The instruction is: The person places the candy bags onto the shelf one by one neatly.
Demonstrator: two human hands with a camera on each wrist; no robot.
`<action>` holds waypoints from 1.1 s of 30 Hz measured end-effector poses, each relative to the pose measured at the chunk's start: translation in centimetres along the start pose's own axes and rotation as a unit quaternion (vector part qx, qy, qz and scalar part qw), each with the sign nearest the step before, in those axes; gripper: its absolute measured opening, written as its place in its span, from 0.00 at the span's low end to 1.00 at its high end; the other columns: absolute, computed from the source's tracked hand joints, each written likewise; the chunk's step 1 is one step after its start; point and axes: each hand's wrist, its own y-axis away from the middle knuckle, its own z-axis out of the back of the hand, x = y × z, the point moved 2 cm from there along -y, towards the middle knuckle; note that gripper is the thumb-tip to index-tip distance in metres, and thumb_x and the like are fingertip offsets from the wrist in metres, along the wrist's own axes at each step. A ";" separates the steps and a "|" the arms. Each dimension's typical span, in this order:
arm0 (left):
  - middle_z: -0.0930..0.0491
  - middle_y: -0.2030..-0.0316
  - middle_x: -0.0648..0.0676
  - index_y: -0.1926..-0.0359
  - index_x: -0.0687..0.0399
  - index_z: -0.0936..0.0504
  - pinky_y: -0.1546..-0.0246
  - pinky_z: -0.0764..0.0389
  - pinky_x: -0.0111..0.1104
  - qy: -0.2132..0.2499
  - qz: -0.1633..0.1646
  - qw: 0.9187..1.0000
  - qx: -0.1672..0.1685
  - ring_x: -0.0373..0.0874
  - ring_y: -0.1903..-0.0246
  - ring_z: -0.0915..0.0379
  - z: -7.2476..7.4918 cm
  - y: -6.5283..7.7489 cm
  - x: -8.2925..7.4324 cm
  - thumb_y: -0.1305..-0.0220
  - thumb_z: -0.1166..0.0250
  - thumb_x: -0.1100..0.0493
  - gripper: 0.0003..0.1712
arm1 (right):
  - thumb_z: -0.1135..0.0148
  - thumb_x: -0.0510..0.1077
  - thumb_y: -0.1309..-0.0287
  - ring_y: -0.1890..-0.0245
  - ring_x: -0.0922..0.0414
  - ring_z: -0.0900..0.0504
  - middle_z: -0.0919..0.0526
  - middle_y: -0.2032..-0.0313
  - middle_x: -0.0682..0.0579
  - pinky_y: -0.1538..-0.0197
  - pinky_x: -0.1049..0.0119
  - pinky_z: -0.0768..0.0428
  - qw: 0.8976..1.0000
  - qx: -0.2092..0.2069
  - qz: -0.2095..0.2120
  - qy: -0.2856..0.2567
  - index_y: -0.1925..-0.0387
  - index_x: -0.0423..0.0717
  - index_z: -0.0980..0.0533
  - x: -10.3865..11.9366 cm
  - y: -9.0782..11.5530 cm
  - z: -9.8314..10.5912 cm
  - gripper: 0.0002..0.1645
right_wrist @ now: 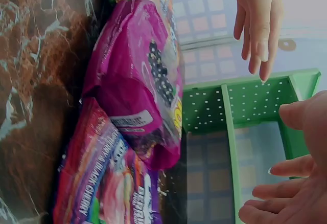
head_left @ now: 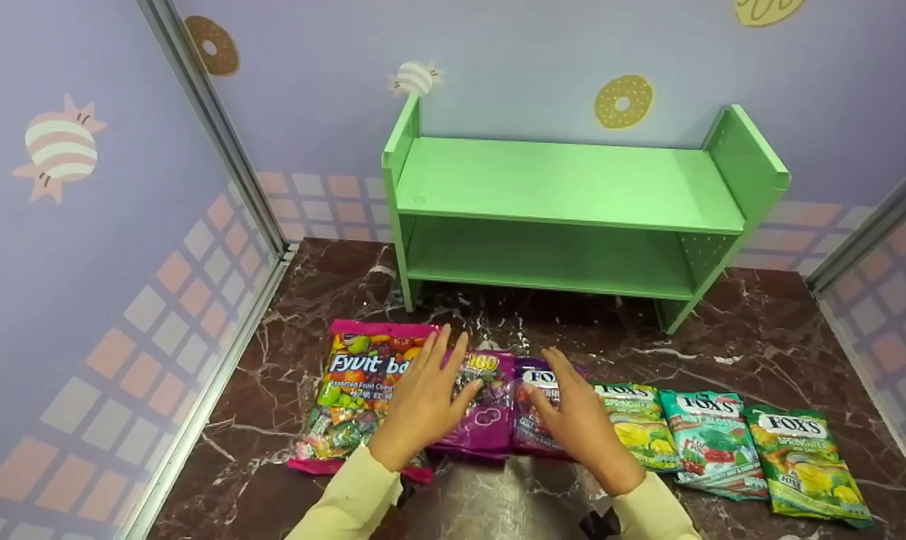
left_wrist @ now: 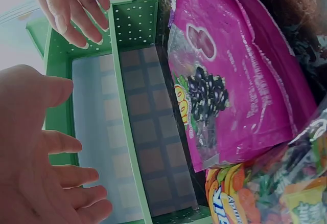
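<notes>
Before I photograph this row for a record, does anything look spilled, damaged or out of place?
Nothing looks spilled or torn; only the teal bag looks slightly odd, separating two matching yellow-green bags.

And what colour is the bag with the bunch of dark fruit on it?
Mostly bright pinkish purple. The left wrist view shows that bag best.

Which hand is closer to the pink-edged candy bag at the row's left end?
Left: in the head view, the left hand overlaps the pink-edged bag; the right hand is farther right, overlapping the purple Fox's bag.
</notes>
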 end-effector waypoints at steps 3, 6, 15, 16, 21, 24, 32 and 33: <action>0.53 0.24 0.59 0.25 0.50 0.47 0.29 0.41 0.51 0.006 0.001 1.000 -0.001 0.56 0.26 0.53 -0.2 0.2 0.1 0.30 0.50 0.37 0.40 | 0.39 0.57 0.37 0.35 0.40 0.30 0.34 0.31 0.40 0.36 0.43 0.28 1.000 -0.002 0.002 -0.001 0.31 0.44 0.37 -0.1 0.1 -0.5 0.39; 0.53 0.24 0.58 0.25 0.49 0.47 0.31 0.38 0.53 0.009 0.004 1.000 0.000 0.56 0.26 0.51 -0.4 0.3 0.3 0.30 0.50 0.37 0.40 | 0.39 0.56 0.37 0.35 0.41 0.29 0.33 0.32 0.38 0.35 0.45 0.29 1.000 0.001 0.007 -0.011 0.31 0.42 0.36 -0.2 0.2 -1.0 0.39; 0.51 0.24 0.57 0.25 0.49 0.45 0.41 0.27 0.56 0.016 0.012 1.000 -0.004 0.59 0.30 0.42 -1.0 0.6 0.8 0.30 0.49 0.37 0.40 | 0.39 0.57 0.37 0.38 0.42 0.26 0.27 0.36 0.39 0.35 0.45 0.29 0.999 0.019 -0.024 -0.037 0.32 0.45 0.35 0.1 0.4 -1.8 0.37; 0.51 0.24 0.58 0.25 0.49 0.46 0.41 0.26 0.56 0.017 0.014 1.000 -0.003 0.59 0.30 0.42 -1.0 0.7 0.8 0.31 0.48 0.37 0.40 | 0.39 0.56 0.37 0.38 0.42 0.25 0.26 0.37 0.38 0.36 0.44 0.28 0.999 0.018 -0.022 -0.037 0.32 0.45 0.35 0.1 0.4 -1.9 0.37; 0.50 0.25 0.58 0.24 0.48 0.47 0.46 0.22 0.53 0.021 0.021 1.000 0.004 0.60 0.34 0.36 -1.2 1.0 0.9 0.31 0.48 0.38 0.41 | 0.40 0.57 0.37 0.45 0.42 0.21 0.24 0.39 0.39 0.43 0.41 0.24 0.999 0.024 -0.034 -0.020 0.31 0.47 0.35 0.1 0.6 -2.7 0.37; 0.51 0.25 0.58 0.24 0.47 0.48 0.52 0.19 0.52 0.028 0.025 0.999 0.007 0.61 0.39 0.30 -1.4 1.2 1.1 0.31 0.48 0.38 0.41 | 0.40 0.57 0.37 0.45 0.41 0.21 0.24 0.38 0.40 0.44 0.40 0.24 0.998 0.034 -0.052 -0.025 0.30 0.49 0.37 0.1 0.8 -3.2 0.38; 0.50 0.25 0.59 0.25 0.49 0.47 0.46 0.23 0.57 0.039 0.028 0.999 0.008 0.64 0.40 0.30 -2.0 1.6 1.7 0.31 0.45 0.40 0.41 | 0.37 0.52 0.39 0.40 0.40 0.25 0.26 0.38 0.37 0.37 0.44 0.27 0.997 0.045 -0.036 -0.055 0.30 0.44 0.37 -0.3 0.9 -4.6 0.39; 0.50 0.25 0.59 0.25 0.49 0.47 0.45 0.24 0.57 0.039 0.030 0.999 0.011 0.64 0.39 0.30 -2.1 1.6 1.8 0.31 0.45 0.40 0.41 | 0.36 0.52 0.39 0.40 0.40 0.25 0.26 0.38 0.36 0.37 0.43 0.28 0.997 0.044 -0.029 -0.053 0.31 0.43 0.37 -0.4 0.9 -4.7 0.39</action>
